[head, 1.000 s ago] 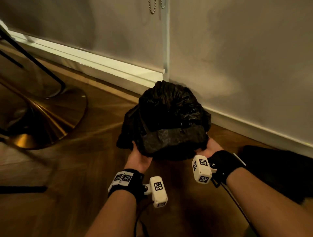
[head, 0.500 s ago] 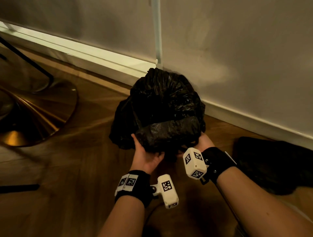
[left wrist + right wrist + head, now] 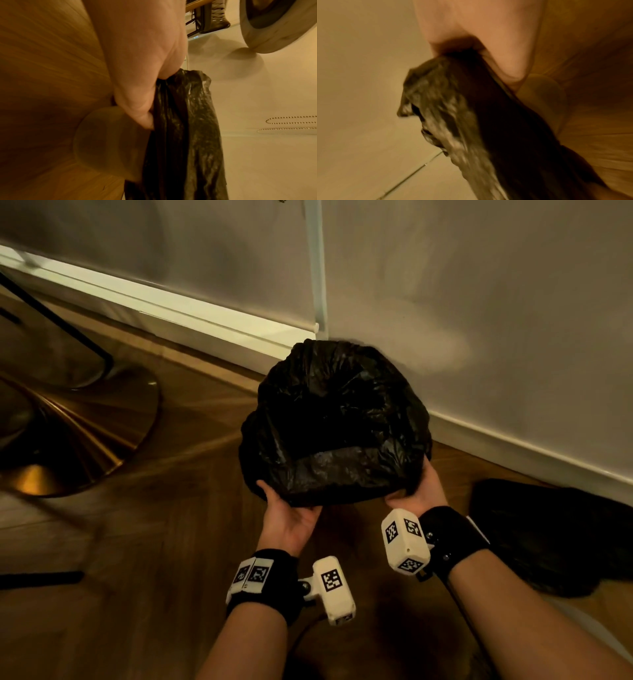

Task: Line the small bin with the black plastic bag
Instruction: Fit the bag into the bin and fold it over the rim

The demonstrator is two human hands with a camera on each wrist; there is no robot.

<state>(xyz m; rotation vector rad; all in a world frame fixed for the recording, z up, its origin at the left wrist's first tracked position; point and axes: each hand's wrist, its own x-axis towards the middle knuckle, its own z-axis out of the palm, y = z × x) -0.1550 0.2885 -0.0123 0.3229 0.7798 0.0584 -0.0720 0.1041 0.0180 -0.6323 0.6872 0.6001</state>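
Observation:
The black plastic bag [image 3: 335, 419] is draped over the small bin, which stands on the wood floor against the wall. The bag hides the bin completely. My left hand [image 3: 291, 515] is at the bag's near lower edge, palm up, with its fingers tucked under the hem. In the left wrist view the left hand [image 3: 142, 81] pinches a bunched fold of the bag [image 3: 180, 135]. My right hand [image 3: 418, 491] grips the hem at the near right corner. In the blurred right wrist view, the bag [image 3: 479, 121] runs out of the right hand's [image 3: 496, 54] curled fingers.
A gold table base [image 3: 68, 433] with a black leg sits on the floor to the left. A dark flat object [image 3: 548, 535] lies on the floor to the right. The white skirting board [image 3: 513, 446] and wall stand right behind the bin. A white vertical strip [image 3: 317, 268] runs up the wall.
Both hands have stayed on the bag's near hem and have shifted only slightly along it. The left palm now shows more from under the hem. The head view has moved a little.

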